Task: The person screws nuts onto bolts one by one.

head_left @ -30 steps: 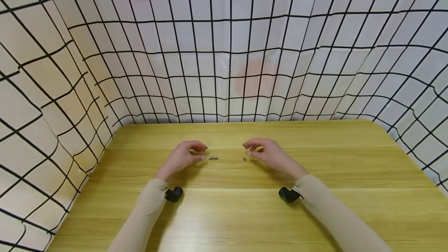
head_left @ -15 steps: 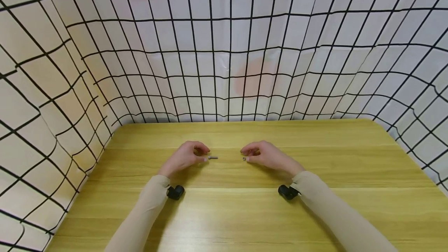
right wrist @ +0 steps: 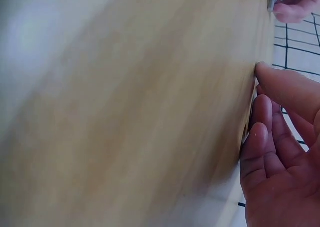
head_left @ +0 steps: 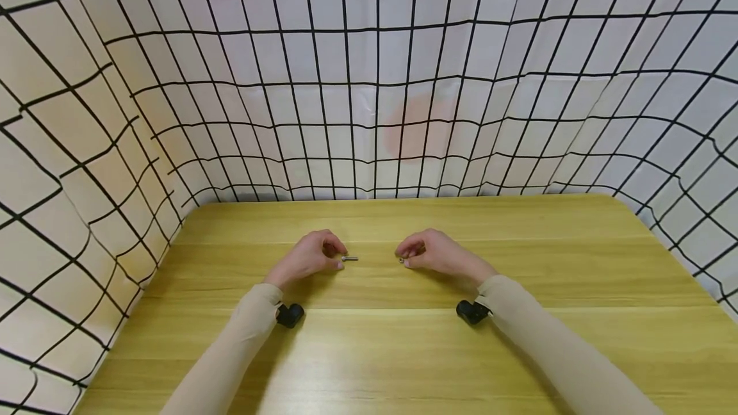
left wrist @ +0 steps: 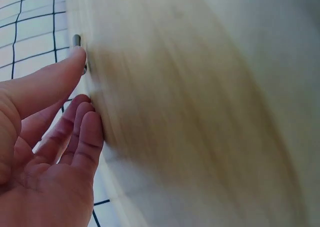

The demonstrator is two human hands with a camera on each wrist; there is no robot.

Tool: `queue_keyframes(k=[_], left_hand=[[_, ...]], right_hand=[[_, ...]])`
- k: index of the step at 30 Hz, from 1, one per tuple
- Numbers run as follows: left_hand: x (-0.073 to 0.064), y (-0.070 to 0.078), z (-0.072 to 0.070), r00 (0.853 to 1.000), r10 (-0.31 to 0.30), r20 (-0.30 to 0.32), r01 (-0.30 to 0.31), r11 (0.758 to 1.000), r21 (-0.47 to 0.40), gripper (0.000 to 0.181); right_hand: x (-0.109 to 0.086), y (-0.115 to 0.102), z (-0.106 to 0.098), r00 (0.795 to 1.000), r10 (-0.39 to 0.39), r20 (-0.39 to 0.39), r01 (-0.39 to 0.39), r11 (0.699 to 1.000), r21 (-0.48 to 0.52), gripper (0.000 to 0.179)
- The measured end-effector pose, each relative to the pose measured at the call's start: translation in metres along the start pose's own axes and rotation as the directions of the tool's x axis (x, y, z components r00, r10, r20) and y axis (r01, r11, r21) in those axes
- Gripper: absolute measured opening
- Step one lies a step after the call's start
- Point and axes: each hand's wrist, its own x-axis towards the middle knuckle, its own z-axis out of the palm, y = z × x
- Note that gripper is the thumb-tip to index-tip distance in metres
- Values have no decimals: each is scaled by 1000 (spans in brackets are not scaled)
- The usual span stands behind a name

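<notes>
A small metal bolt (head_left: pixel 351 259) lies nearly level, its shank toward the right in the head view. My left hand (head_left: pixel 308 255) pinches its head end between thumb and index finger. In the left wrist view the thumb covers the middle of the bolt (left wrist: pixel 76 39). To the right sits a small metal nut (head_left: pixel 401 260), with the thumb and index fingertips of my right hand (head_left: pixel 438 253) closed about it. The right wrist view hides the nut behind the thumb, but shows the bolt (right wrist: pixel 271 3) between the left fingertips.
Both hands work low over a wood-grain table (head_left: pixel 369 351), its far edge beyond them. A white curtain with a black grid (head_left: pixel 369 82) surrounds the back and sides. A black wrist camera (head_left: pixel 290 316) sits on the left sleeve, and another black camera (head_left: pixel 471 312) on the right.
Both hands have moved slightly inward. The left thumb and index finger have come together on the bolt's head; the right ones have come together at the nut.
</notes>
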Motion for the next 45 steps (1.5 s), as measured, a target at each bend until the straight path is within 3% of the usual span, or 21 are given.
queue_keyframes(k=[15,31,45], left_hand=[[5,1,4,1000,-9,-14,10,997,83,12],[6,5,7,998,-61,-33,63,996,69,9],[5,1,6,997,-58,-55,61,996,70,8]], right_hand=[[3,-3,1,999,46,11,-46,999,-20,11],[3,-4,2,999,45,20,-45,999,-20,8],[4,-2,1,999,24,27,-24,1000,1,7]])
